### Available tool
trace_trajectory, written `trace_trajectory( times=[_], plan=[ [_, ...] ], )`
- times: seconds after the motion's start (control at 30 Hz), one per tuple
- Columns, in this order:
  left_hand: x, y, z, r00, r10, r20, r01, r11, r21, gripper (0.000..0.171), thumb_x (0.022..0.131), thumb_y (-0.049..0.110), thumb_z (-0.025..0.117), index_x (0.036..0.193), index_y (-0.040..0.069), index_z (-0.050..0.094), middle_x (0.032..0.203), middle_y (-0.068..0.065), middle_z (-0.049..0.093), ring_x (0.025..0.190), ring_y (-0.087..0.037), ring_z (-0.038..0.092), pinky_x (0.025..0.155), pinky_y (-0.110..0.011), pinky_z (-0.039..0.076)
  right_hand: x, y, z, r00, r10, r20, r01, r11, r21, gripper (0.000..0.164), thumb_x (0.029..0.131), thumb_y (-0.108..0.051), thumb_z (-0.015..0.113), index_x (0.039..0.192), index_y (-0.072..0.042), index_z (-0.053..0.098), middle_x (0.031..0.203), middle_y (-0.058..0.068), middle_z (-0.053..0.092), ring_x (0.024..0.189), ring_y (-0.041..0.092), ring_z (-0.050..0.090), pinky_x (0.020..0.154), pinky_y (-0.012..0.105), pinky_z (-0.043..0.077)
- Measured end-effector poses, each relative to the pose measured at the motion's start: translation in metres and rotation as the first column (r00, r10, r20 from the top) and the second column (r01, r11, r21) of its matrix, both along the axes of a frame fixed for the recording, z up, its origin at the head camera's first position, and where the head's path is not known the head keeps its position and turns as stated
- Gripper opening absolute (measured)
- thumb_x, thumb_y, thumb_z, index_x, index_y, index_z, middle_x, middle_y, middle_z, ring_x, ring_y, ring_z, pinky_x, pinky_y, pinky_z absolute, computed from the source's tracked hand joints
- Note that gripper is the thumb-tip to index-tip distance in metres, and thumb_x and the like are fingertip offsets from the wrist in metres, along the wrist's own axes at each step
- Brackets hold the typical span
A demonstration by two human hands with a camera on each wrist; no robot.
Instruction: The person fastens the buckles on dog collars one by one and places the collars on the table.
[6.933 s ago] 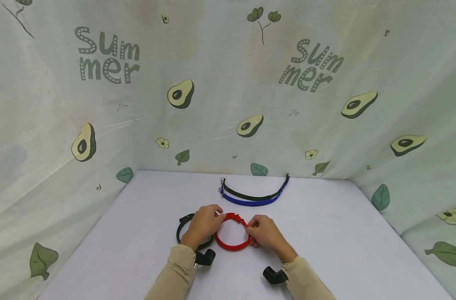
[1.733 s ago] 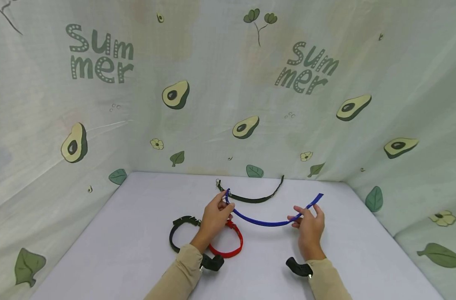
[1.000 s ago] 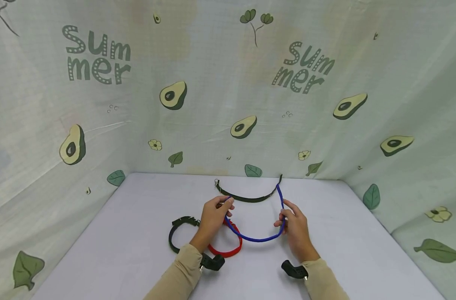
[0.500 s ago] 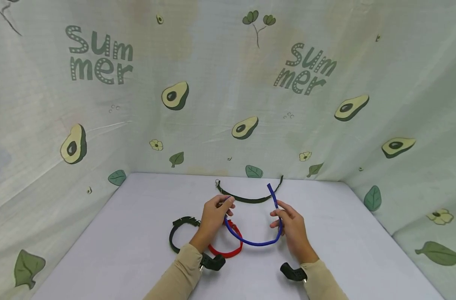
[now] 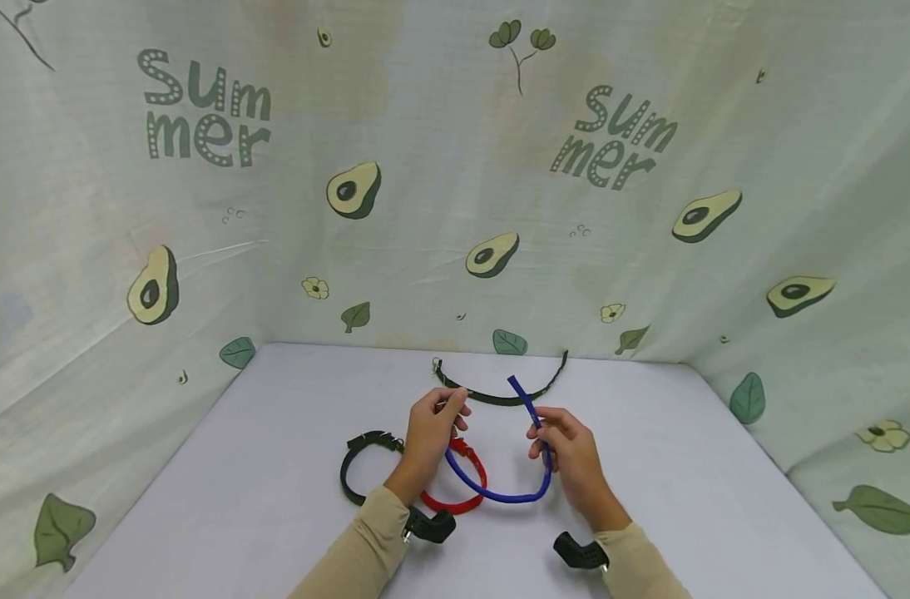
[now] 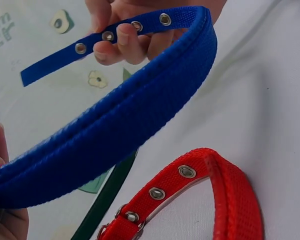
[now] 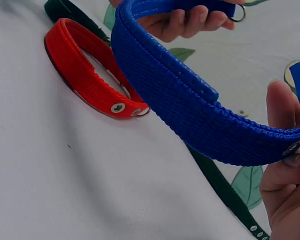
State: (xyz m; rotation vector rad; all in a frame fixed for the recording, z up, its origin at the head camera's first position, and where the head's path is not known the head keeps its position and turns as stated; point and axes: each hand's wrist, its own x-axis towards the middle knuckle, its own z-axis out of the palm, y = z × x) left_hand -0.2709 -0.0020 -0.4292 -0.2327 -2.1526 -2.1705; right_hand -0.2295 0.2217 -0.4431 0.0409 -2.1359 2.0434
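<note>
A blue pet collar (image 5: 509, 498) hangs in a U between both hands above the table. My left hand (image 5: 428, 428) pinches its ring end, mostly hidden by the fingers in the head view; a metal ring (image 7: 240, 14) shows there in the right wrist view. My right hand (image 5: 567, 449) holds the strap near the other end, whose tip sticks up past the fingers. Metal eyelets (image 6: 80, 48) line that end. Behind the left hand, a red collar (image 5: 455, 506) lies buckled in a loop, partly covered by the hand and the blue strap.
Left of the red collar lies a dark green collar (image 5: 346, 476), closed in a loop. Another dark green collar (image 5: 500, 400) lies unbuckled in a curve near the table's back edge. A printed cloth (image 5: 417, 108) hangs behind the white table (image 5: 260, 466).
Earlier both hands were at the red collar while the blue one lay at the back. Since then the blue collar was picked up, and the right hand brought its free end leftward, bending the strap.
</note>
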Motion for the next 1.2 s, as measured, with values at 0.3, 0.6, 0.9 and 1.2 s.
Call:
trace_trajectory(
  times=[0.3, 0.6, 0.9, 1.2],
  plan=[
    [0.001, 0.004, 0.003, 1.0, -0.003, -0.008, 0.003, 1.0, 0.002, 0.035, 0.1, 0.041, 0.06, 0.107, 0.007, 0.066, 0.09, -0.007, 0.069, 0.074, -0.021, 0.063, 0.072, -0.042, 0.054, 0.007, -0.012, 0.004, 0.992, 0.118, -0.048, -0.114, 0.99, 0.08, 0.027, 0.098, 0.0, 0.051, 0.122, -0.001, 0.063, 0.097, 0.03, 0.063, 0.069, 0.025, 0.066, 0.052, 0.024, 0.045],
    [0.001, 0.005, 0.003, 1.0, -0.008, -0.004, 0.008, 1.0, -0.012, 0.029, 0.103, 0.031, 0.058, 0.108, 0.004, 0.068, 0.087, -0.01, 0.068, 0.072, -0.022, 0.063, 0.068, -0.04, 0.054, 0.01, -0.015, 0.004, 0.989, 0.136, -0.051, -0.131, 0.987, 0.093, 0.024, 0.101, -0.006, 0.055, 0.123, 0.0, 0.062, 0.096, 0.028, 0.063, 0.07, 0.025, 0.066, 0.055, 0.025, 0.047],
    [0.007, 0.005, 0.003, 0.995, -0.076, -0.059, 0.076, 0.997, -0.001, 0.042, 0.098, 0.046, 0.062, 0.108, 0.006, 0.069, 0.084, -0.008, 0.067, 0.07, -0.02, 0.062, 0.064, -0.038, 0.054, 0.011, -0.017, 0.002, 0.989, 0.127, -0.075, -0.121, 0.99, 0.077, 0.032, 0.099, -0.019, 0.066, 0.118, 0.005, 0.062, 0.086, 0.021, 0.064, 0.064, 0.024, 0.062, 0.061, 0.03, 0.055],
    [0.008, 0.008, 0.004, 0.992, -0.107, -0.066, 0.104, 0.994, -0.044, 0.037, 0.097, 0.049, 0.062, 0.102, 0.013, 0.068, 0.084, -0.005, 0.067, 0.07, -0.021, 0.062, 0.066, -0.045, 0.054, 0.013, -0.017, 0.004, 0.988, 0.131, -0.084, -0.121, 0.986, 0.115, 0.031, 0.098, -0.022, 0.067, 0.119, 0.001, 0.064, 0.09, 0.023, 0.065, 0.065, 0.025, 0.059, 0.063, 0.03, 0.054]
  ],
)
